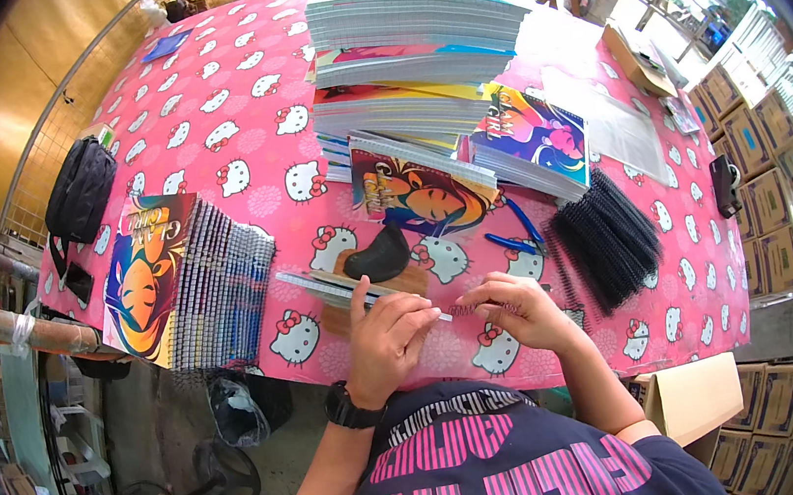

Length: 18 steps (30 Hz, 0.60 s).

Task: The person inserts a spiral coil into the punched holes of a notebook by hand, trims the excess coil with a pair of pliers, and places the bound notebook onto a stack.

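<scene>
My left hand [388, 338] is closed on a thin notebook [307, 280], seen nearly edge-on as a pale strip near the table's front edge. My right hand [520, 313] pinches a dark spiral binding coil [469, 310], whose left end meets the notebook's edge by my left fingertips. Whether the coil has entered the holes is too small to tell. Beneath the notebook lies a brown board [338, 320], with a curved black object [378, 256] beyond it. Blue-handled pliers [520, 234] rest beyond my right hand, beside a heap of black coils [605, 240].
Spiral-bound notebooks [187, 278] form a stack at the left. Tall piles of notebooks [409, 28] stand at the back, with loose ones [423, 183] in front. A black bag [81, 190] lies at the left edge of the pink patterned table [270, 225]; cartons [767, 202] stand at right.
</scene>
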Motion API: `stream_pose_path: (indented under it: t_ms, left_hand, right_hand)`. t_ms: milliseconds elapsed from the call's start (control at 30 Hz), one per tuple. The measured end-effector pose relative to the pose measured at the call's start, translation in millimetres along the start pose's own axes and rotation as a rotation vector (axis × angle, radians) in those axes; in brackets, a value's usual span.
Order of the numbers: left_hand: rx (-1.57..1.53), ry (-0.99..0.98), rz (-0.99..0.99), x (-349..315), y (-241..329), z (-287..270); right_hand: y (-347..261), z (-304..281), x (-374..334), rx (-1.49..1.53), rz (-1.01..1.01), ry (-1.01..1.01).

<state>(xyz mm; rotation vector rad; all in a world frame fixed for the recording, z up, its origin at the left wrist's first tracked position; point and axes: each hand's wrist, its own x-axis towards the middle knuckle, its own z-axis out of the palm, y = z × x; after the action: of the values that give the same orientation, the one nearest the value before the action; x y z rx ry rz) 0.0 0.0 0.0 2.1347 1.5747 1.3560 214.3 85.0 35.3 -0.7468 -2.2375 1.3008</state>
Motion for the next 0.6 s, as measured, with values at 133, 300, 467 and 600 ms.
stream_pose_path:
  t_ms: [133, 300, 467, 600]
  left_hand:
    - [-0.008, 0.008, -0.004, -1, 1, 2]
    - [0.001, 0.007, 0.013, -1, 2, 2]
    - [0.029, 0.035, -0.009, 0, 1, 3]
    - [0.016, 0.029, -0.027, 4, 3, 5]
  right_hand:
    - [1, 2, -1, 0.037, 0.007, 0.004]
    - [11, 6, 3, -0.135, -0.228, 0.051]
    - [-3, -5, 3, 0.01, 0.102, -0.211]
    - [-1, 7, -1, 0.115, 0.23, -0.17]
